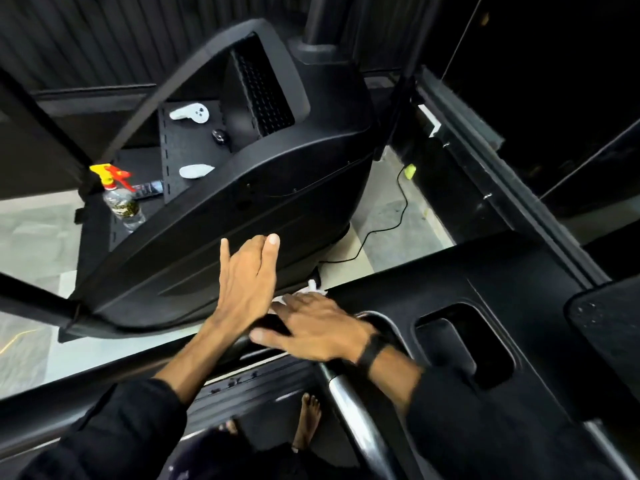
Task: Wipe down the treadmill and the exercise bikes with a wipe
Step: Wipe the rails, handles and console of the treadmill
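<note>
Down at console edge, head view: my right hand [313,327] flat, fingers straight, pressing white wipe [304,292] onto black treadmill console [450,289]. Left hand [247,278] open, empty, fingers spread above handrail [349,396]. My call: keep palm flat, sweep full ledge, then rail. Spray bottle [119,199] parked left.

My right grip [311,327] lies flat on the wipe [304,292] on the treadmill console [519,306]. My left grip [247,275] is just left of it. Beyond sits the machine housing [242,202], with a spray bottle [119,195] on its left.
</note>
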